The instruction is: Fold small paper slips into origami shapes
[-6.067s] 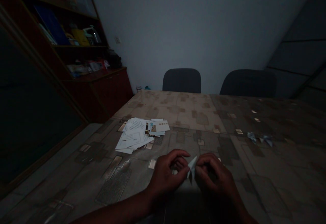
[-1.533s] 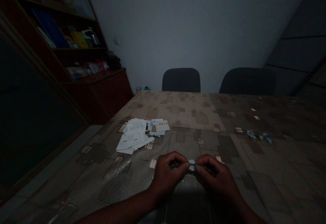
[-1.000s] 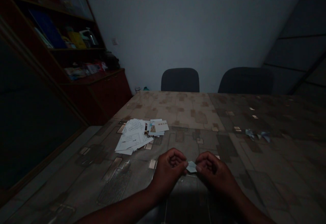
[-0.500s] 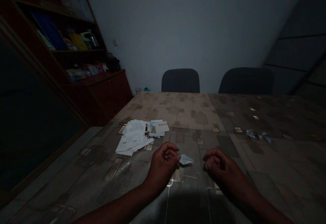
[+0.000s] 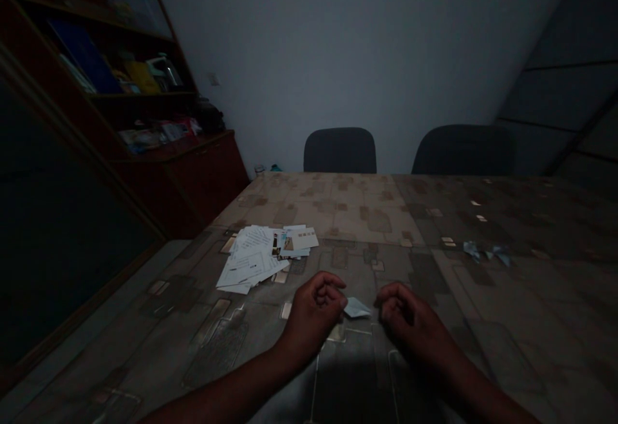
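Note:
A small piece of folded pale paper (image 5: 357, 308) is pinched at its left end between the thumb and fingers of my left hand (image 5: 316, 305). It narrows to a point on the right. Just past that point is my right hand (image 5: 403, 314), a small gap away, its fingers curled in towards the thumb and nothing visible in them. Both hands are low over the patterned tablecloth (image 5: 270, 353). Dim light hides the paper's fold lines.
Beyond my left hand lies a loose pile of printed papers and cards (image 5: 255, 260). Small folded paper pieces (image 5: 485, 252) rest on the right side of the table. Two dark chairs (image 5: 340, 150) stand at the far edge, and a wooden cabinet (image 5: 193, 179) is at the left.
My right hand has moved left, closer to the folded paper. My left hand still holds the paper, which has shifted slightly right and down. The whole view has shifted a little.

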A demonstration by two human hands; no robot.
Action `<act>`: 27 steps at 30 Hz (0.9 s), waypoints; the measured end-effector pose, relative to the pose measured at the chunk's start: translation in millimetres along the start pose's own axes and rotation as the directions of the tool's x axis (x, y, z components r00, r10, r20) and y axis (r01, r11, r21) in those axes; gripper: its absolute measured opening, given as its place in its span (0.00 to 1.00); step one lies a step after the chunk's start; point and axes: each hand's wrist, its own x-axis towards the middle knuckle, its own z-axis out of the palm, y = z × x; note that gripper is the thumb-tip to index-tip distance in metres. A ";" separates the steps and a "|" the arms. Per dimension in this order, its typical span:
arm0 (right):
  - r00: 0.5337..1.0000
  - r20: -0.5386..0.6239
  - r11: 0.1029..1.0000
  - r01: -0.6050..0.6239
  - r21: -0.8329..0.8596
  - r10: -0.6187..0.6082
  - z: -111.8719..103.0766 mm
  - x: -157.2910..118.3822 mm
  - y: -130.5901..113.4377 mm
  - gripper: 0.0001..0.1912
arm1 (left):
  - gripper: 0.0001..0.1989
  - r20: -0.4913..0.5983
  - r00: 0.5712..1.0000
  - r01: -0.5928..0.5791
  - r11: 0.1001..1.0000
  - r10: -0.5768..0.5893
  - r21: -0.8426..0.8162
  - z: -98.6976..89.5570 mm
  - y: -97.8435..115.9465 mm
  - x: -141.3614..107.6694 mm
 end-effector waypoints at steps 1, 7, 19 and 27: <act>0.999 -0.017 0.997 0.032 -0.072 -0.033 -2.3 -0.8 -1.2 0.07 | 0.11 0.013 1.000 0.010 1.000 -0.011 0.020 -1.5 -1.0 1.9; 0.926 0.182 0.860 0.376 -0.347 -0.331 -4.7 0.0 -7.7 0.05 | 0.17 0.263 0.964 -0.117 0.927 0.021 0.357 -2.3 2.7 6.3; 0.834 0.341 0.629 0.551 -0.548 -0.434 7.9 1.1 12.0 0.05 | 0.01 0.527 0.786 -0.617 0.372 0.322 0.694 -11.6 -8.6 9.1; 0.703 0.441 0.482 0.707 -0.517 -0.559 -0.5 -0.3 13.3 0.11 | 0.08 0.785 0.548 -0.814 -0.033 0.289 0.580 -27.2 -7.2 -0.9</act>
